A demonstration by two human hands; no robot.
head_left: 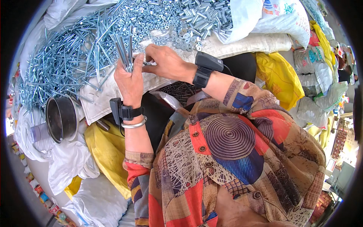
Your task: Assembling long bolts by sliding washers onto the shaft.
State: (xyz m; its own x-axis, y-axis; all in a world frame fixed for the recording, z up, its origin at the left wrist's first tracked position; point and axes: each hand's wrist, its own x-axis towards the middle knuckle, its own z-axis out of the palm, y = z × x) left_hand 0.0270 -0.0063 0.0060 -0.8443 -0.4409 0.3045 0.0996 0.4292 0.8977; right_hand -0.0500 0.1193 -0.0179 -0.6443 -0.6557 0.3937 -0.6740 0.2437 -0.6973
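My left hand (129,84) is closed around several long silvery bolts (121,51), which stick up past the fingers in a loose upright bundle. Just beside it, my right hand (168,62) has its thumb and forefinger pinched close to the left thumb. A small shiny bit shows at that pinch, too little to name. Beyond the hands lies a heap of long bolts (62,62) on the left, with a mass of nuts (151,17) in the middle. Flat washers (184,41) and short metal sleeves (206,17) lie to the right of the nuts.
A pale cloth (242,44) runs under the hardware along the near side. A dark metal pot (60,120) lies tipped at the left. White sacks (281,19) and yellow sacks (278,77) stand at the right; another yellow sack (107,155) is at lower left.
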